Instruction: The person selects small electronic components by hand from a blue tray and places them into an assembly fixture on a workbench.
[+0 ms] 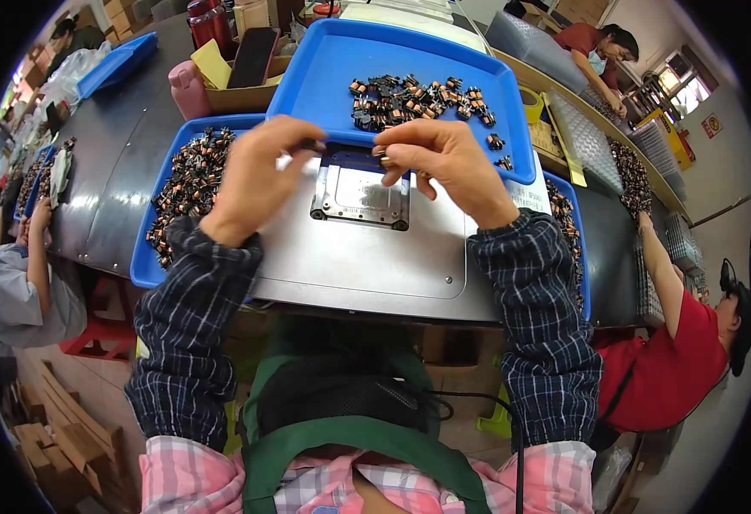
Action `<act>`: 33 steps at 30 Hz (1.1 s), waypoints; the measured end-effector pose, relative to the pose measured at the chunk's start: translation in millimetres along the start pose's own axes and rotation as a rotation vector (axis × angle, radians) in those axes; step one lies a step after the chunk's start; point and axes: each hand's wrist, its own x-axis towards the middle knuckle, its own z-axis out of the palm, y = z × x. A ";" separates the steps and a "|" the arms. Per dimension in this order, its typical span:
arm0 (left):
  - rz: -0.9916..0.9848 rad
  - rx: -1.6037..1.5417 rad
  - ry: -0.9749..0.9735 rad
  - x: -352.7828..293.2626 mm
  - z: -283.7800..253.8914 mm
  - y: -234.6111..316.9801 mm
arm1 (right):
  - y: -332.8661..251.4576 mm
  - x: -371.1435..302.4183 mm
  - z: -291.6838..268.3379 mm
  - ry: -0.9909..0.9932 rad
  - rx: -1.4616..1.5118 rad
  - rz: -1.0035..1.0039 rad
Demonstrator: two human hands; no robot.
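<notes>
1. Two bare hands are held over a silver panel (350,274), the left hand (260,176) and the right hand (457,167) turned toward each other, a gap being left between their fingers (414,135).
2. A small copper-coloured part (380,155) is gripped by the right fingers, which are brought together in a pinch of thumb and forefinger; much of it is hidden by them.
3. The left fingers are curved, with thumb and forefinger somewhat parted; a dark bit (312,145) is seen at the forefinger's tip, but because of blur it cannot be told whether it is gripped.
4. Just below the gap between the fingers, a metal fixture (362,195) is set on the panel.
5. Just beyond both hands' fingers, a blue tray (324,68) is placed, with black-and-copper parts (409,98) heaped in it.
6. Left of the left fingers, a second blue tray (144,265) is filled with similar parts; right of the right fingers, a third blue tray (586,295) is partly covered by the sleeve (534,274).
7. Farther off, beyond the left fingers, a pink bottle (189,92) is stood on the dark surface (118,188).
</notes>
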 end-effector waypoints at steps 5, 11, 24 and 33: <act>-0.139 0.428 0.200 -12.3 -28.2 -38.1 | 7.6 3.6 7.5 -0.001 0.197 0.001; -0.019 0.143 0.041 22.9 -4.8 -24.2 | 14.9 5.7 14.2 0.040 -0.168 -0.033; 0.094 0.278 -0.253 49.0 40.5 -12.3 | 24.9 8.3 20.2 0.053 -0.703 -0.395; 0.017 -0.003 -0.166 40.6 29.1 -19.7 | 27.9 12.0 21.7 0.031 -0.642 -0.374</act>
